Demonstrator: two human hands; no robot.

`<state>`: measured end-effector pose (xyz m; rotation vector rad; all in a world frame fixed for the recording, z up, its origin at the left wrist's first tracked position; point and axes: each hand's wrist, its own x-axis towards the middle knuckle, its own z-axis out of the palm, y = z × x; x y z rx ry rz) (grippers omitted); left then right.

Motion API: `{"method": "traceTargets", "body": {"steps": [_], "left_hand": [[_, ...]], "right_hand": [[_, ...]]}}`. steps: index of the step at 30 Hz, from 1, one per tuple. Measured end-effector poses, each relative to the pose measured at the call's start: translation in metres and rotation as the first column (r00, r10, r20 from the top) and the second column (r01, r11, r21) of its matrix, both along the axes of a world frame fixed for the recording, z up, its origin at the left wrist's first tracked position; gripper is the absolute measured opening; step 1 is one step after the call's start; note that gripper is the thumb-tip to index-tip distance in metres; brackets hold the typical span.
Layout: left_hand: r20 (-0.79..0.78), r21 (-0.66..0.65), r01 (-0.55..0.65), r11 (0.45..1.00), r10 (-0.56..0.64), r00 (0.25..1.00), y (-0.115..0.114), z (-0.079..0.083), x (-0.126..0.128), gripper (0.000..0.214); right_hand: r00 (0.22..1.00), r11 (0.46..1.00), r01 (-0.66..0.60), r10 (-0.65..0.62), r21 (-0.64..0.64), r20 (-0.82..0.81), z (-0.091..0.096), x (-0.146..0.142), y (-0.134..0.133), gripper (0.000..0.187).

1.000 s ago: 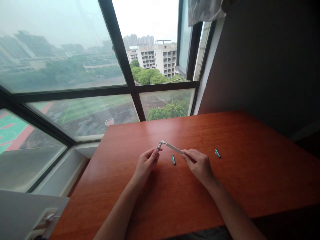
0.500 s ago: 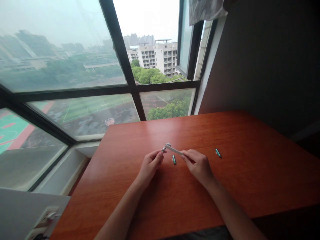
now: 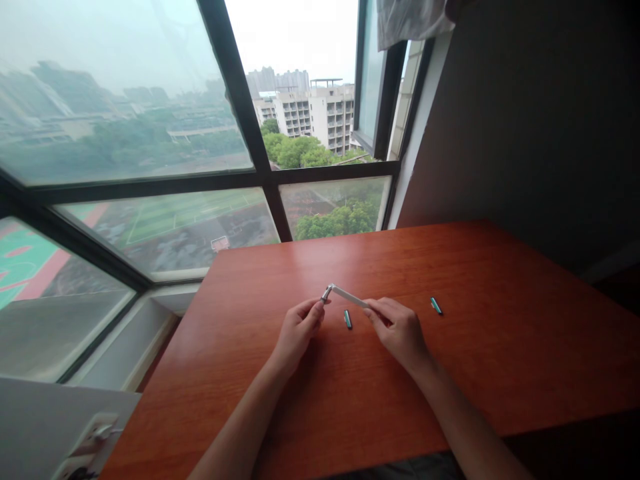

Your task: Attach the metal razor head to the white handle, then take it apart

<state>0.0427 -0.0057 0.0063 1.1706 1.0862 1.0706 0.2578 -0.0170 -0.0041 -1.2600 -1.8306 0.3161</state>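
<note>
A slim white razor handle (image 3: 346,296) with a metal head end (image 3: 327,292) is held just above the red-brown wooden table (image 3: 500,320). My right hand (image 3: 400,330) is closed round its rear end. My left hand (image 3: 299,330) is curled, its thumb and fingertips pinched at the metal head end. A small teal blade cartridge (image 3: 347,319) lies on the table between my hands. A second teal cartridge (image 3: 437,306) lies further right, apart from both hands.
The table stands against a large window (image 3: 200,200) with dark frames; its left edge borders a white sill. A dark wall (image 3: 525,133) rises on the right. A white power socket (image 3: 93,437) sits at lower left.
The razor's head end shifted slightly right and tilted, and my left hand followed it, fingertips staying at the metal end. My right hand and both cartridges stayed put.
</note>
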Motion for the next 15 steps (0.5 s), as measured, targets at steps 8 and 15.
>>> {"method": "traceTargets", "body": {"steps": [8,15], "left_hand": [[-0.146,0.093,-0.048,0.994,0.061,0.987,0.0004,0.0009,-0.0032,0.044],[-0.238,0.166,-0.072,0.983,0.110,0.965,0.0009,0.0018,-0.0048,0.038]], "right_hand": [[1.000,1.000,-0.011,0.011,-0.006,-0.003,-0.0001,0.0001,0.0005,0.017],[1.000,1.000,-0.024,0.024,-0.008,0.009,0.0002,0.0001,0.0002,0.016]]}}
